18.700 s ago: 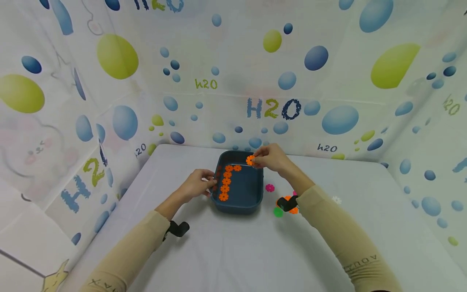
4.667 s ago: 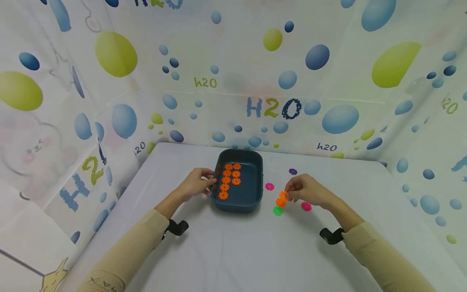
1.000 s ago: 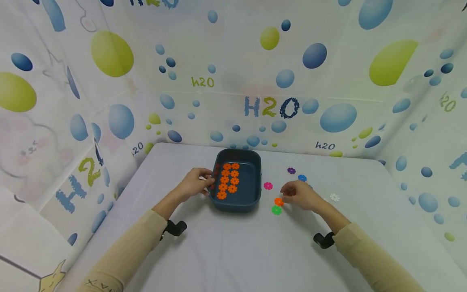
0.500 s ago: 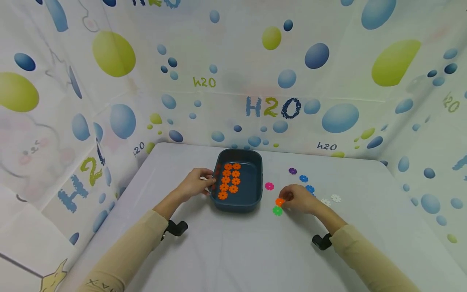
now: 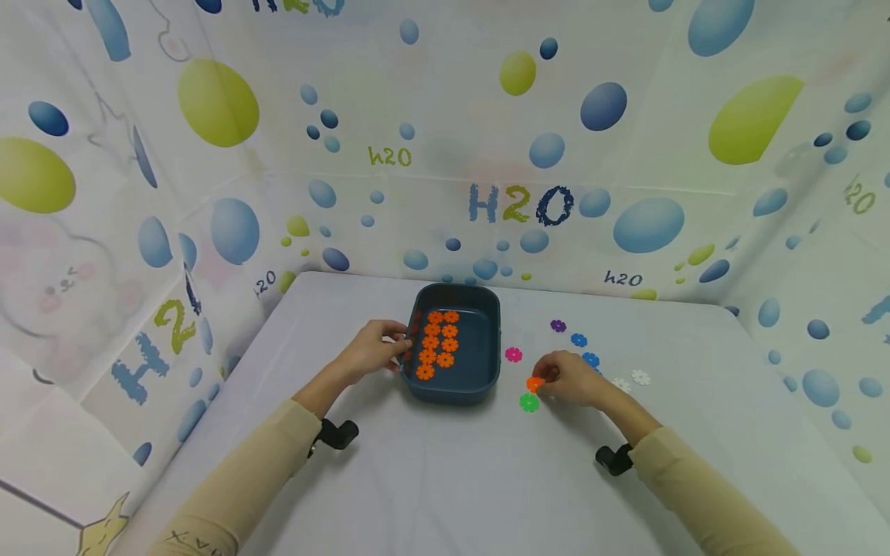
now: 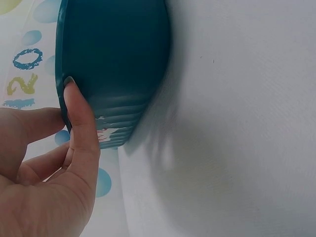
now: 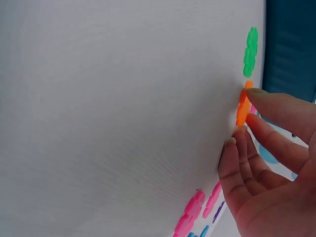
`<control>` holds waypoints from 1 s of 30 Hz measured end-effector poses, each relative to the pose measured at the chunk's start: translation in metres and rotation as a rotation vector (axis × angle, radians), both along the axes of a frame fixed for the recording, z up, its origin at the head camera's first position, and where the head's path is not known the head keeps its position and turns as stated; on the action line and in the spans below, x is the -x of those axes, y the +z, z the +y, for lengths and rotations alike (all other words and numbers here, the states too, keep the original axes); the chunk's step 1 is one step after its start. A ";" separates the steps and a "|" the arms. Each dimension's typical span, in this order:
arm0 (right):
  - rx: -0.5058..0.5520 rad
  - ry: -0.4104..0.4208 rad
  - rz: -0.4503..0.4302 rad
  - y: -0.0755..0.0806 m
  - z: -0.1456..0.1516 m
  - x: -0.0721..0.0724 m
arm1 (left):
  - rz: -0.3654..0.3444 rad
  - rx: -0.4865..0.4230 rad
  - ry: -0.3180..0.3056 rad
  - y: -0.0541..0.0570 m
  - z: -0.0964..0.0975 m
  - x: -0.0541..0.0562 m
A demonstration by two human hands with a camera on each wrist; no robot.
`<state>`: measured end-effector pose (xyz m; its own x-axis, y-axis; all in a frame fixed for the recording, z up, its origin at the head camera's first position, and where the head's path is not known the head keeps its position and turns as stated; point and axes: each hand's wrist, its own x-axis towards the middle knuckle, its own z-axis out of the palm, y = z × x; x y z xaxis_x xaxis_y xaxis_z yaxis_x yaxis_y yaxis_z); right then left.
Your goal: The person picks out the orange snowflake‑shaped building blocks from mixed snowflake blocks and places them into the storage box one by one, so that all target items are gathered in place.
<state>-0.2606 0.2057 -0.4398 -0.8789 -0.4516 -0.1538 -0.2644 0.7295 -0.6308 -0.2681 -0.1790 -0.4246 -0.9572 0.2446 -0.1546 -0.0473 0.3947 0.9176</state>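
Note:
My left hand (image 5: 371,347) grips the left rim of a dark blue rectangular tub (image 5: 476,378); in the left wrist view the tub's outer wall (image 6: 108,54) shows with a finger along it. Inside lie orange flower-shaped plastic discs (image 5: 431,342) in two columns side by side, the left one longer. To the tub's right my right hand (image 5: 570,378) pinches a single orange flower disc (image 7: 243,104) by its edges, close to the white tabletop. A green flower disc (image 5: 529,402) lies just in front of it. The right half of the tub's floor is bare.
A pink disc (image 5: 513,354) lies between tub and right hand. Farther right are purple (image 5: 558,326), blue (image 5: 579,340) and white (image 5: 640,378) discs. More pink discs (image 7: 189,215) show in the right wrist view. A patterned curtain (image 5: 445,116) stands behind.
Over these frames the tub's second orange column has grown from one disc to several, and the loose orange group has shrunk to one. Lately my right hand closed on that disc; my left stayed put.

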 end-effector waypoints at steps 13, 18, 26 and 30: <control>0.040 -0.057 0.037 0.004 0.005 0.001 | 0.006 0.000 0.008 -0.001 0.001 0.000; 0.112 -0.082 0.078 0.020 0.005 0.000 | 0.002 0.000 0.001 0.001 0.001 -0.001; 0.267 -0.034 0.080 0.052 -0.028 -0.001 | 0.000 -0.004 0.002 0.000 -0.001 0.002; 0.302 0.000 0.052 0.057 -0.053 -0.004 | 0.001 -0.002 0.000 -0.001 0.000 0.001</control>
<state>-0.2568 0.1528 -0.3827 -0.8818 -0.4704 0.0326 -0.3022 0.5106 -0.8049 -0.2691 -0.1791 -0.4257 -0.9573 0.2451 -0.1532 -0.0464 0.3929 0.9184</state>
